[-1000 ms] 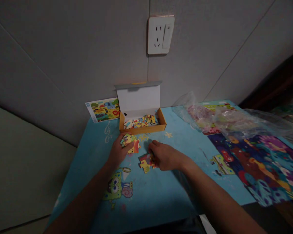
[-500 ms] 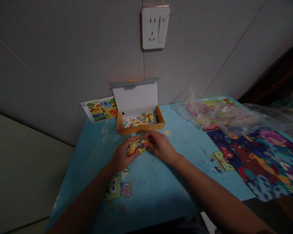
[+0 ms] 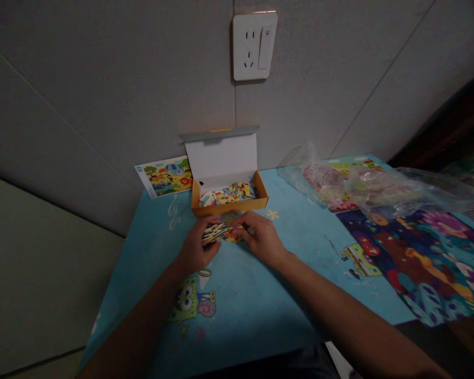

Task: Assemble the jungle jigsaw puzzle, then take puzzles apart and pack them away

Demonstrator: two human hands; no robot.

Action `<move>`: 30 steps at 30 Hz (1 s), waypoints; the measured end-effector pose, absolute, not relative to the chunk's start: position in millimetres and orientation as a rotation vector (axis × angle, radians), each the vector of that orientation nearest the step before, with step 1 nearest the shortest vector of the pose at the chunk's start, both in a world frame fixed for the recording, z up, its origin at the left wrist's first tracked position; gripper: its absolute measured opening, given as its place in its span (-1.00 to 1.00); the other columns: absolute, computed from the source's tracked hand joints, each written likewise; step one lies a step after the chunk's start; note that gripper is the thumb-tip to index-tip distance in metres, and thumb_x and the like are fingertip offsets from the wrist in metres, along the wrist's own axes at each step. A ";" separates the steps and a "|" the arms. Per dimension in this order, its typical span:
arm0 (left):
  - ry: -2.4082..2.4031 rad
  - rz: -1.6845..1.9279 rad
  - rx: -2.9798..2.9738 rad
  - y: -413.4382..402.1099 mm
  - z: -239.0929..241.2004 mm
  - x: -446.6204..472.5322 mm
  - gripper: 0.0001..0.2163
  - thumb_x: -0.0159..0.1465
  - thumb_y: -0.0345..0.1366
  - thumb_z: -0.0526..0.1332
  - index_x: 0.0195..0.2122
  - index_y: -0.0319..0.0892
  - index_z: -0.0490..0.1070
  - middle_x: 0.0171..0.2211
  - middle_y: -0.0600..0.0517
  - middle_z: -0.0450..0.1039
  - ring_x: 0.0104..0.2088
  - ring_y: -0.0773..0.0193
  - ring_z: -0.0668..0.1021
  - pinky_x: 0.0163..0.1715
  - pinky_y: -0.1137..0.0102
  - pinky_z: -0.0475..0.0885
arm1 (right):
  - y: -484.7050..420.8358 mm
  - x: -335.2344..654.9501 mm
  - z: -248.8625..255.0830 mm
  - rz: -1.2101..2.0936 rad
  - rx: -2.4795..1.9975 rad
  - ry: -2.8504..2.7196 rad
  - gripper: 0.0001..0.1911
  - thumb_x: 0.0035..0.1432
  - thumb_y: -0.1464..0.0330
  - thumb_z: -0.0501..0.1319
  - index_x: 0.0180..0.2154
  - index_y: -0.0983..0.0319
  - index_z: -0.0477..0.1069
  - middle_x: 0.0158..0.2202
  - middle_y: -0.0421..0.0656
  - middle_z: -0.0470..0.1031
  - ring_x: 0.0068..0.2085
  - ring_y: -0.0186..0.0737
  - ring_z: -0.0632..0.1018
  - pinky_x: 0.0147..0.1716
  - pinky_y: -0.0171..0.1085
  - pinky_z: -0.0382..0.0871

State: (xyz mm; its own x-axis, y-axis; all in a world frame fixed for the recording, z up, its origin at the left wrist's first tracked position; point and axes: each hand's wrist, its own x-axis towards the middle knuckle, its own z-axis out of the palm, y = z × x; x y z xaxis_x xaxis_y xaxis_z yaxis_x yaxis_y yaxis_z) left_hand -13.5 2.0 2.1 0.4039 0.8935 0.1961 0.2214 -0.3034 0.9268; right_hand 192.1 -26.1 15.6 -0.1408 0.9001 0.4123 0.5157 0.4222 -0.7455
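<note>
Head view. Your left hand [image 3: 195, 247] and right hand [image 3: 260, 239] met near the far edge of the desk [image 3: 253, 295]. Both were closed on a small stack of pieces [image 3: 217, 232], the left gripping its left side and the right pinching its right side. The stack sat just in front of the open box [image 3: 231, 208] at the far edge. A card [image 3: 166, 176] leaned at the far left corner, and a bag [image 3: 363, 187] lay toward the right edge.

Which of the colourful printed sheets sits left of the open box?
The small animal-scene card by the wall; the large dark sheet and the bag-covered one lie right of the box.
</note>
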 end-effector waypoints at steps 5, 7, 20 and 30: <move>1.026 0.961 1.844 2.0 3.6 -12.3 -0.48 -0.02 -0.41 0.43 0.01 -0.10 0.45 -0.06 -0.09 0.46 -0.01 0.02 0.48 0.10 0.18 0.32 | -23.0 187.6 7.5 0.498 -1.268 -1.785 -0.93 0.22 0.40 0.23 -0.32 0.22 0.47 -0.35 -0.14 0.51 -0.27 -0.20 0.49 -0.22 -0.25 0.34; 1.057 0.987 1.753 3.0 3.5 -11.8 -0.55 0.00 -0.40 0.42 -0.05 -0.09 0.49 -0.09 -0.06 0.49 -0.06 0.06 0.51 0.07 0.21 0.34 | -23.1 186.7 7.5 0.521 -1.255 -1.773 -0.91 0.23 0.39 0.22 -0.34 0.22 0.47 -0.37 -0.15 0.49 -0.31 -0.23 0.48 -0.27 -0.27 0.35; 1.027 0.982 1.673 -0.9 4.6 -10.2 -0.52 0.00 -0.41 0.42 -0.01 -0.10 0.47 -0.01 -0.07 0.48 0.04 0.02 0.48 0.17 0.16 0.27 | -25.3 181.9 1.1 0.646 -1.257 -1.888 -0.54 0.12 0.43 0.28 0.08 0.23 0.32 -0.05 -0.04 0.40 -0.16 -0.18 0.47 -0.12 -0.17 0.40; 1.045 1.052 1.772 3.9 -1.9 -16.3 -0.57 0.08 -0.37 0.40 0.00 -0.07 0.45 -0.05 -0.04 0.50 -0.03 0.10 0.52 0.08 0.25 0.36 | -25.5 182.1 5.4 0.596 -1.227 -1.924 -0.76 0.21 0.35 0.24 -0.08 0.26 0.43 -0.18 -0.05 0.52 -0.14 -0.14 0.49 -0.13 -0.20 0.36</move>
State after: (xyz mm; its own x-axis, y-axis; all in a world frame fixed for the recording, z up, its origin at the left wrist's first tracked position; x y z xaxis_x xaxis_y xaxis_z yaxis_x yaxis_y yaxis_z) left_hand -16.3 3.9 -1.9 0.3109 0.9169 0.2503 0.2444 -0.3316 0.9112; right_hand 182.1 -25.5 5.4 -0.2462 0.9036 0.3506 0.5471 0.4282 -0.7193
